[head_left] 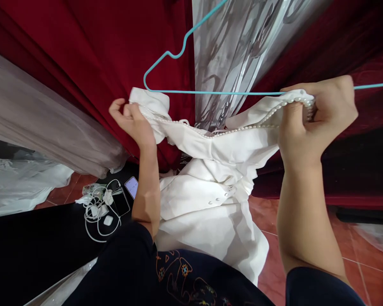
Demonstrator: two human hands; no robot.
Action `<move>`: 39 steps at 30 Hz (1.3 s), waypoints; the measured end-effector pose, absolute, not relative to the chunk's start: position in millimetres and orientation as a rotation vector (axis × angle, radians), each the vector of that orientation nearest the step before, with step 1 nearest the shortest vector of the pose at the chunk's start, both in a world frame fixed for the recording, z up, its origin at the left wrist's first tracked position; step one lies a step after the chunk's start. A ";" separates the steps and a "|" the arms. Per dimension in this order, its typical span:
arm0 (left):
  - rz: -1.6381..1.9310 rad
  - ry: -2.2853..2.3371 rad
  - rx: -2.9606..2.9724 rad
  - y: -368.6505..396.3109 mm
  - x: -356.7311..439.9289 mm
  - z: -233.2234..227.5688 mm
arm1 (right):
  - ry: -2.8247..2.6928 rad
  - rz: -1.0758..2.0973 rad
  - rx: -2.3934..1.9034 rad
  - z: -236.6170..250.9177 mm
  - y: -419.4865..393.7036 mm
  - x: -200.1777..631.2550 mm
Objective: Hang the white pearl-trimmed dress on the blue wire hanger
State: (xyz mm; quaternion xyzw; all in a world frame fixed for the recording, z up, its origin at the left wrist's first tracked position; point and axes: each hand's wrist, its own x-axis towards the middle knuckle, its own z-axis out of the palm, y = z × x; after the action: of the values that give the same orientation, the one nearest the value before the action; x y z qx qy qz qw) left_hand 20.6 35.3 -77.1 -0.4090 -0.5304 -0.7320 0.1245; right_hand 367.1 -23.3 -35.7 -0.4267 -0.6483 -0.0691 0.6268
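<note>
Dark clothing with a stitched pattern (185, 276) fills the near edge of the view, and both bare forearms rise out of it toward a white dress (210, 199). That dress hangs between the hands and trails down below them to the red tiled floor (364, 272); its upper edge, trimmed with a row of pearl beads (242, 127), is stretched from one hand to the other.

My left hand (132, 121) is closed on one corner of the fabric, fingers curled round a bunched shoulder. My right hand (315, 114) is clamped on the opposite corner — and it pinches the beaded edge together with the lower bar of a turquoise wire hanger (210, 92). The hands are well apart, with the hanger bar running just above the neckline between them.

Judging from how things lie, the right side of the dress sits against the hanger, while the left shoulder is just below the hanger's bend and does not look slipped over it — so hanging the dress looks partly done, with the left side and the smoothing of the skirt left.

Below and outside the left forearm, a phone (131, 186) and a tangle of white charger cables (98, 208) lie on the floor. Beyond the hands hang red curtains (98, 51) and a clear plastic cover (236, 51).
</note>
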 end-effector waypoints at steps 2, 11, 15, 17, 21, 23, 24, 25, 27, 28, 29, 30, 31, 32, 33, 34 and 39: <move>-2.226 -1.394 -1.235 56.7 -7.1 -59.7 | -1.476 -0.133 -0.970 -31.4 -26.9 364.2; -2.063 -0.823 -1.810 109.5 3.7 28.1 | -1.447 -0.104 -0.913 -31.8 -29.3 356.3; -1.906 -0.864 -1.815 89.2 25.9 41.8 | -1.452 -0.147 -0.962 -32.1 -31.0 355.6; -1.886 -0.857 -1.747 79.6 16.5 43.0 | -1.484 -0.152 -1.027 -30.7 -32.6 355.3; -1.858 -1.176 -1.773 57.6 -8.7 45.5 | -1.494 -0.130 -1.048 -30.1 -33.1 354.1; -1.839 -1.225 -1.872 51.0 -9.6 48.6 | -1.477 -0.112 -1.033 -31.7 -31.8 352.7; -1.835 -1.173 -1.890 50.8 -6.6 50.3 | -1.471 -0.101 -1.024 -32.5 -31.0 351.8; -1.836 -1.092 -1.874 52.8 -1.8 51.8 | -1.466 -0.088 -1.012 -33.3 -30.5 350.7; -1.839 -0.950 -1.804 60.5 11.4 54.1 | -1.453 -0.067 -0.983 -34.0 -30.1 348.4; -1.849 -0.903 -1.784 64.4 18.8 54.8 | -1.445 -0.061 -0.968 -33.8 -30.3 347.3; -1.868 -0.869 -1.783 67.2 26.0 55.2 | -1.437 -0.059 -0.955 -33.3 -30.8 346.1; -1.897 -0.826 -1.794 68.5 32.9 55.5 | -1.434 -0.058 -0.949 -32.7 -31.5 345.0; -1.936 -0.770 -1.800 68.3 39.1 55.6 | -1.431 -0.060 -0.947 -31.9 -32.2 343.9; -1.984 -0.697 -1.784 67.0 44.5 55.5 | -1.427 -0.064 -0.946 -31.1 -32.9 343.0; -2.035 -0.622 -1.751 65.3 48.9 55.3 | -1.430 -0.067 -0.948 -30.6 -33.4 342.2; -2.087 -0.553 -1.706 63.9 52.4 54.9 | -1.435 -0.068 -0.951 -30.3 -33.6 341.6; -2.046 -0.886 -2.036 82.2 56.9 48.9 | -1.467 -0.101 -0.942 -34.0 -26.5 346.8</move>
State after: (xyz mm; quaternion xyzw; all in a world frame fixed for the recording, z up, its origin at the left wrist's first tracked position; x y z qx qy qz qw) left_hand 56.9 82.2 48.9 -0.6730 -0.2929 -0.6765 0.0611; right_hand 346.8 -26.5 -34.0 -0.4135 -0.6438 -0.0445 0.6422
